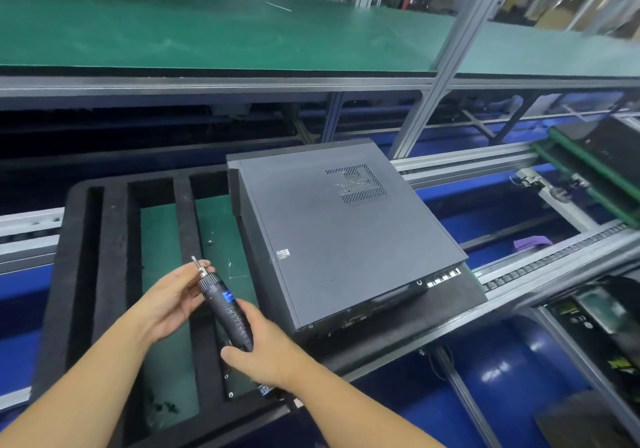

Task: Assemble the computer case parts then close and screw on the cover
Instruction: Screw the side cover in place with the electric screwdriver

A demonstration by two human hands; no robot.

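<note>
The screwdriver (227, 304) is gripped round its lower body by the right hand (266, 347), fingers curled on it. Its chuck end is pinched by the left hand (173, 297), with the bit pointed up and to the left. The case (360, 309) is laid flat on the right part of the tray (114, 239), just right of the hands, with the cover (332, 233) on top. A screw (209, 241) is seen on the mat (156, 257).
</note>
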